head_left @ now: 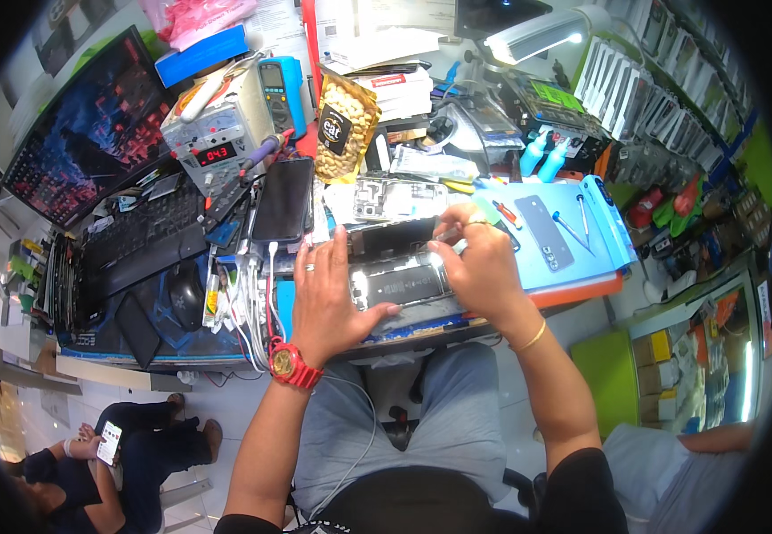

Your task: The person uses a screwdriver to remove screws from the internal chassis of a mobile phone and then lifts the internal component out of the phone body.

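An opened smartphone lies in front of me at the bench edge, its dark battery and inner parts showing. Just behind it is a dark screen panel. My left hand rests at the phone's left end, fingers stretched out and spread, thumb along the near edge. Over the right end, my right hand is pinched closed around something small and pale; the fingers hide most of it, so its kind cannot be made out.
A blue mat at the right holds a phone back cover and screwdrivers. At the left are a black phone, white cables, a power supply, a mouse and a keyboard. Other people sit at both sides.
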Motion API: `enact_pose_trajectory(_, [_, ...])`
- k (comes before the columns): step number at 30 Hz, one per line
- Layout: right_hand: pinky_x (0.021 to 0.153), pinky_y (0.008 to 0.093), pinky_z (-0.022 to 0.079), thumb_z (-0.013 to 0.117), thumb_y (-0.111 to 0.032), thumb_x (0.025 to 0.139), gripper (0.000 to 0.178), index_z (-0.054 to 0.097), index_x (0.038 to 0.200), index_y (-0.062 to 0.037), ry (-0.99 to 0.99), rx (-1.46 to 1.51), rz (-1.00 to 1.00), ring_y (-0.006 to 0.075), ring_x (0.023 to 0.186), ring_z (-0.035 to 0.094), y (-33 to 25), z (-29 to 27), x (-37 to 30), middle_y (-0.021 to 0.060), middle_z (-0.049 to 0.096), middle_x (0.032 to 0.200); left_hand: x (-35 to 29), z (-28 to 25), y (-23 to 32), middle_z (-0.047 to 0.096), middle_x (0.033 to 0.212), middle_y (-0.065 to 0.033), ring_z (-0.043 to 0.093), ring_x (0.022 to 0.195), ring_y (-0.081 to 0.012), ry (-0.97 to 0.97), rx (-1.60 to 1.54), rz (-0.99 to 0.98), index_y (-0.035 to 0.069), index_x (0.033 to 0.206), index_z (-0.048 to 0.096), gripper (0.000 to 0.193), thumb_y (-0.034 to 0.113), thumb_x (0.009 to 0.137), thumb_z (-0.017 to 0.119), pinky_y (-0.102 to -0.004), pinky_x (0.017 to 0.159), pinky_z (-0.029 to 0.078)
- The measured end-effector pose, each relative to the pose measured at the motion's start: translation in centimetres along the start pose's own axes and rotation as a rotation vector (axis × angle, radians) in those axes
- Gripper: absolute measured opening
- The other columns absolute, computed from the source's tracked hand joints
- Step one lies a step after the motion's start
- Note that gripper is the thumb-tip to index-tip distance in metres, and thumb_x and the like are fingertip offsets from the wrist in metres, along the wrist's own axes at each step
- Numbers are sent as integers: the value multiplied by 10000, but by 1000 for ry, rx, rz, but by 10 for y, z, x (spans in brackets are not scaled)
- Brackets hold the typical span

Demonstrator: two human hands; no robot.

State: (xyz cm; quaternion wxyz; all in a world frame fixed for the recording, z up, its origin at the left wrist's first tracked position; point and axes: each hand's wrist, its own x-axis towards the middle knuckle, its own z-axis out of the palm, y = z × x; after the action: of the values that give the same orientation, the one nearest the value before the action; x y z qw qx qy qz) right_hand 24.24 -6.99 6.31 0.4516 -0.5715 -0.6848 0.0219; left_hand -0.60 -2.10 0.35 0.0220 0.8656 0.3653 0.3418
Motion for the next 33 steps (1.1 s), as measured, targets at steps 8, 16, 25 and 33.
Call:
enact_pose_trajectory(8, [672,290,572,881,-20,875,194,699,926,25,104,7,207,149,739,725,23,-65,-24,111,760,825,-2,-4,1,592,1399,-265,567,1367,-422,3,4,-15,-138,1671,271,1419,639,698,952,-606,1308,274])
enact_pose_trajectory(16, [643,366,546,858,-51,885,139,746,878,32,51,-100,259,224,682,698,54,-76,-54,150,753,798,-1,-2,2,602,1383,-255,580,1352,-408,2,-6,-15,-140,1668,279,1402,596,693,966,-621,1301,271])
enact_pose_trajectory(25, [763,464,572,827,-74,872,127,764,895,33,-70,-207,274,401,828,747,49,-78,-47,211,783,893,-1,-3,1,607,1373,-243,588,1343,-406,5,0,-19,-124,1681,269,1399,600,704,960,-626,1298,275])
enact_pose_trajectory(33, [865,484,592,720,-64,884,323,766,1198,0,-538,-274,324,432,925,761,44,-92,-10,242,784,926,-2,-2,0,609,1385,-254,582,1360,-409,16,3,-13,-130,1668,294,1383,617,708,951,-621,1301,270])
